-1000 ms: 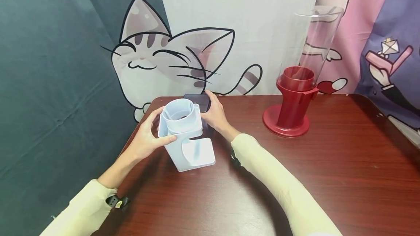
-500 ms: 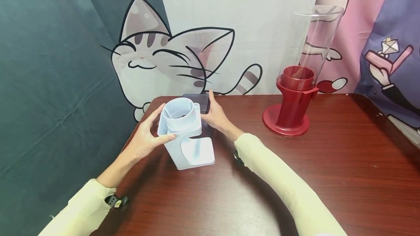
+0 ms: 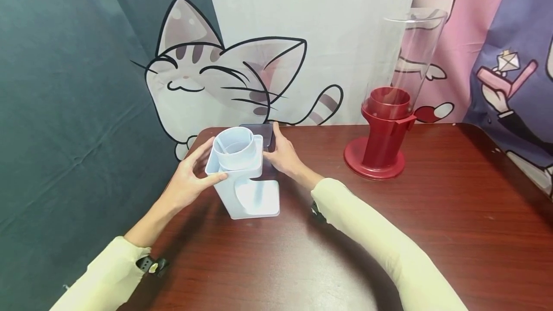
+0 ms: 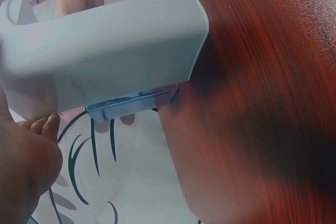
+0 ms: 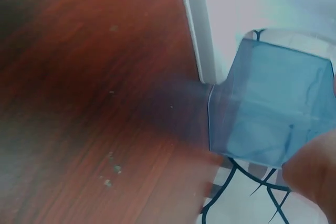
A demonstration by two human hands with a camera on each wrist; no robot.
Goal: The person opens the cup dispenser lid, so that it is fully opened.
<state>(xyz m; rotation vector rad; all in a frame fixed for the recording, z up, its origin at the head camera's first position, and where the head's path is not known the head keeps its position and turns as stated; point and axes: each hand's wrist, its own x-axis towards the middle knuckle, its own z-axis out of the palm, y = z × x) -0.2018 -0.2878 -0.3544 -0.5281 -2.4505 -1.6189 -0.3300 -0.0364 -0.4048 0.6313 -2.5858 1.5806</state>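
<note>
A white plastic dispenser stand [image 3: 225, 191], with a round collar on top and a flat foot, stands on the table at left of centre. My left hand [image 3: 186, 181] grips its upper left side, thumb across the front and fingers round the back. Behind the stand is a translucent blue box-shaped container [image 5: 278, 103]; the stand hides much of it in the head view. My right hand [image 3: 285, 153] holds this container at its right side. In the left wrist view the container's lower edge shows just beyond the stand.
A red dispenser stand [image 3: 382, 145] with a tall clear tube [image 3: 418, 56] stands at the back right of the brown wooden table [image 3: 453, 196]. A cloth backdrop [image 3: 345, 23] with cartoon cats hangs right behind the table's far edge.
The white stand's foot has shifted slightly away from me and turned a little straighter. Both hands keep their hold, and the right forearm has moved slightly to the right.
</note>
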